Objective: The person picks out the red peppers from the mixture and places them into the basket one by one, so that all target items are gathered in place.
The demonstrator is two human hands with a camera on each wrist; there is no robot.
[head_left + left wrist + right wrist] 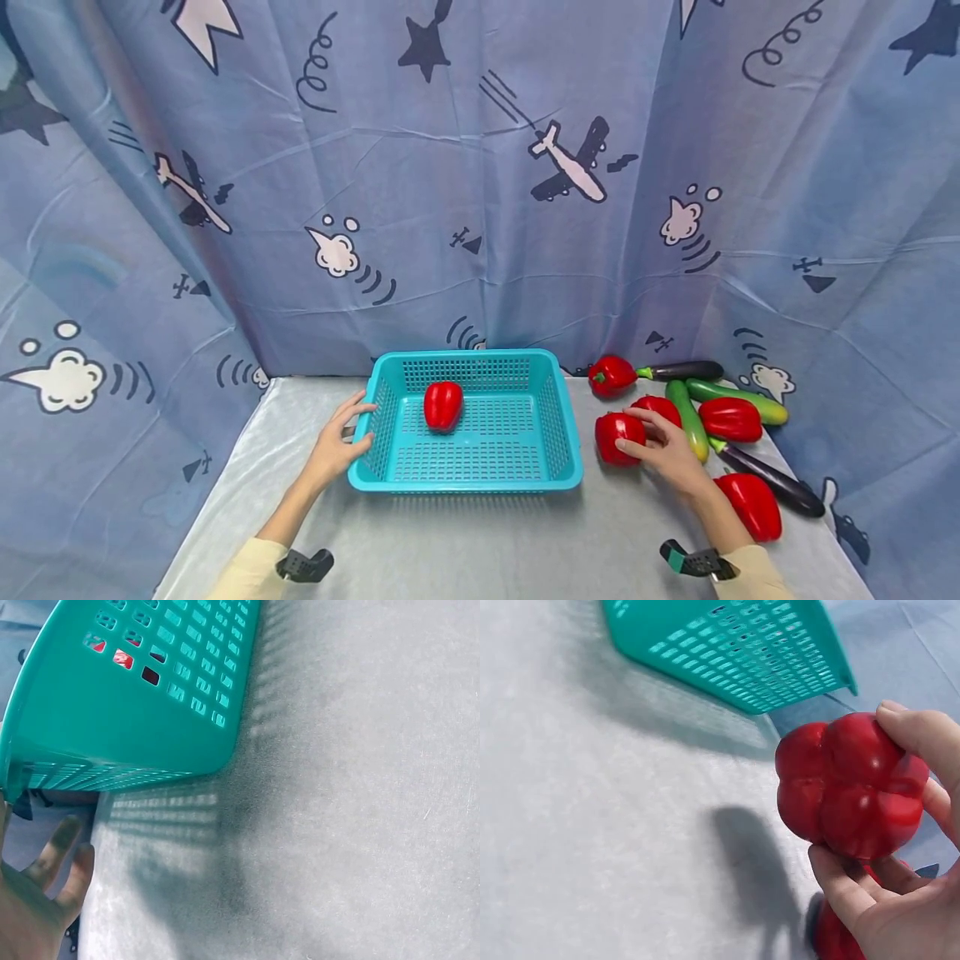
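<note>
A turquoise plastic basket (468, 485) with slotted walls stands on the table, a red bell pepper (443, 406) lying inside it. My left hand (335, 448) holds the basket's left rim; in the left wrist view two of its fingers (75, 881) reach out below the rim, outside the wall. My right hand (670, 454) grips another red bell pepper (851, 787) between thumb and fingers, to the right of the basket. The right wrist view shows its lobed end facing the camera, with its shadow cast on the table. One more red pepper (660, 408) sits just behind that hand.
On the right lie more red peppers (731, 419), green-yellow cucumber-shaped vegetables (687, 421) and dark eggplants (772, 479). A red pepper (753, 505) is beside my right forearm. A patterned blue curtain (480, 208) hangs behind the grey-white table (465, 550).
</note>
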